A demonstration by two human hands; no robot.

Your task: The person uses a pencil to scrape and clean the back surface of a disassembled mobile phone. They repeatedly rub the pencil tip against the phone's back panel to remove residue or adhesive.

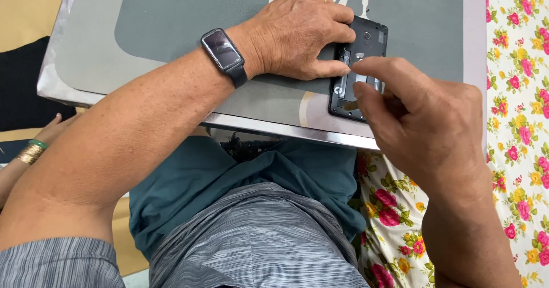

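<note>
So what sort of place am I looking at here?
Probably a home, not a workshop: the opened black phone lies on a grey metal-edged tray across the person's lap, beside a floral-print fabric.
</note>
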